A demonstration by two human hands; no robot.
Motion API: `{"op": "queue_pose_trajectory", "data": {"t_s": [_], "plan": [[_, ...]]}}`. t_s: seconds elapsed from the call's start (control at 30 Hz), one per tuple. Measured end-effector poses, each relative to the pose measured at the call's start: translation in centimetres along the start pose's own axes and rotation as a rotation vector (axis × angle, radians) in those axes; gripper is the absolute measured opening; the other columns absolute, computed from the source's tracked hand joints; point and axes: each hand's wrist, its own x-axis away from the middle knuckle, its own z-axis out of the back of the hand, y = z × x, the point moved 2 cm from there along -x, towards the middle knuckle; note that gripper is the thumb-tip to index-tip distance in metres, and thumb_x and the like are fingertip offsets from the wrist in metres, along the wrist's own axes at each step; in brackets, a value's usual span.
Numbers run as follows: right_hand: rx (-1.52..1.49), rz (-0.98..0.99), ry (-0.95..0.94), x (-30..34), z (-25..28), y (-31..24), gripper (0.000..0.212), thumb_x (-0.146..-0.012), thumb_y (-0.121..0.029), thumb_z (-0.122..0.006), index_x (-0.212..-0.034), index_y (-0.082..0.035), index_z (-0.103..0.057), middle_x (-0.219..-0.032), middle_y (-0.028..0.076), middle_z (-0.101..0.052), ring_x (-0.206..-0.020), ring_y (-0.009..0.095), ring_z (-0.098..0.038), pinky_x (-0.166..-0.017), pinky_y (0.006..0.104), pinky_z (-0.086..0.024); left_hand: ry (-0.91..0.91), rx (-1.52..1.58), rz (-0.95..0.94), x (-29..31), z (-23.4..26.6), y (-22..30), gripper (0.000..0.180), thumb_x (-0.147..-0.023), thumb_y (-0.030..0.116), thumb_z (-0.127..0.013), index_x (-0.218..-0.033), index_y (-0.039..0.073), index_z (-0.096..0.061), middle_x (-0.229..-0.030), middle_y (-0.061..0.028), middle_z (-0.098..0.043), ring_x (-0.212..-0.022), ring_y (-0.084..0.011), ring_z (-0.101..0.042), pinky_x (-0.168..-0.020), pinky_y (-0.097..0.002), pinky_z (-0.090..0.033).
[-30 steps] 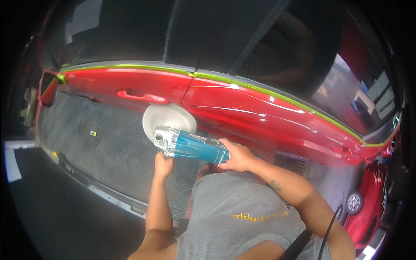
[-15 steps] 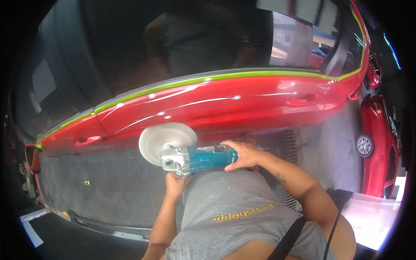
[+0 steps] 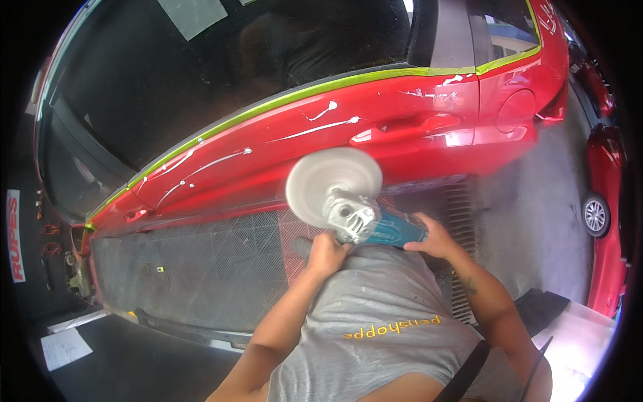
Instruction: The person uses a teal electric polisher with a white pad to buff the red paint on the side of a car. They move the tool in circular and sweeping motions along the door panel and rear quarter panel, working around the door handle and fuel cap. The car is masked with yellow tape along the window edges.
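My two hands hold a teal and silver rotary polisher [image 3: 400, 230] in front of my grey shirt. My left hand [image 3: 326, 256] is closed beneath its silver head; what exactly the fingers grip there is hidden. Around the rear of the teal body wraps my right hand [image 3: 434, 236]. The round white pad [image 3: 320, 186] looks blurred and faces the red car door [image 3: 395, 110]; I cannot tell whether it touches. Thin white streaks [image 3: 315, 129] with blobs at their ends lie on the red paint, under yellow-green masking tape [image 3: 295, 96] along the window edge.
Dark floor tiles [image 3: 201, 268] stretch along the car, with a slotted floor grate [image 3: 462, 228] at my right. A second red car [image 3: 606, 248] stands farther right. Papers [image 3: 65, 348] lie at the lower left. A dark strap [image 3: 462, 372] crosses my shirt.
My view has shifted along the car, bringing the door handle and fuel flap nearer. The polisher has moved right and up in the picture, its body now tilted down toward my right hand.
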Motion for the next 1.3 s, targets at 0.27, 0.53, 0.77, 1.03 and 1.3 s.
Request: {"op": "queue_pose_trajectory", "data": {"t_s": [0.27,0.53,0.77,1.03,1.3], "plan": [[-0.075,0.063,0.014,-2.4,-2.7,3.3,0.101,-0.067,-0.048,-0.101,-0.149,-0.005,-0.059,-0.14,0.023,-0.071,-0.131,0.036,-0.068,-0.113,0.0458,-0.052,0.01,-0.099,0.027,-0.3,1.0,0.7,0.033,-0.083,0.019,-0.088,-0.095,-0.009,-0.075,-0.09,-0.0324,-0.074,-0.09,-0.0477,-0.075,-0.083,-0.0515,-0.059],[-0.103,0.114,-0.115,-8.1,-10.4,-4.3,0.108,-0.066,-0.056,-0.1,-0.154,-0.008,-0.058,-0.141,0.023,-0.071,-0.133,0.037,-0.067,-0.113,0.0458,-0.052,0.13,0.015,0.011,1.4,8.8,-7.8,0.031,-0.083,0.013,-0.085,-0.103,-0.008,-0.077,-0.096,-0.0316,-0.076,-0.096,-0.0448,-0.078,-0.084,-0.0478,-0.06],[0.11,0.071,-0.206,-10.5,-14.1,-12.1,0.115,-0.067,-0.076,-0.089,-0.158,-0.016,-0.054,-0.143,0.025,-0.069,-0.135,0.043,-0.065,-0.115,0.0536,-0.049,0.232,0.131,0.13,3.3,13.5,-14.8,0.027,-0.083,0.003,-0.078,-0.11,-0.002,-0.079,-0.095,-0.0179,-0.082,-0.088,-0.0285,-0.079,-0.08,-0.0407,-0.059],[0.319,-0.006,-0.179,-6.6,-9.6,-15.2,0.11,-0.07,-0.075,-0.087,-0.156,-0.015,-0.057,-0.136,0.026,-0.072,-0.13,0.044,-0.067,-0.112,0.0528,-0.05,0.142,0.318,0.18,3.3,10.6,-14.3,0.022,-0.087,0.007,-0.078,-0.106,-0.004,-0.078,-0.079,-0.0098,-0.076,-0.067,-0.0152,-0.069,-0.064,-0.0355,-0.054],[0.117,-0.024,-0.062,-0.9,1.0,-5.4,0.093,-0.07,-0.054,-0.098,-0.146,-0.012,-0.064,-0.127,0.019,-0.078,-0.121,0.037,-0.073,-0.104,0.0457,-0.056,0.09,0.145,0.055,1.1,0.8,-3.9,0.021,-0.083,0.005,-0.079,-0.1,-0.008,-0.076,-0.077,-0.0189,-0.076,-0.072,-0.0259,-0.074,-0.07,-0.0389,-0.057]]}}
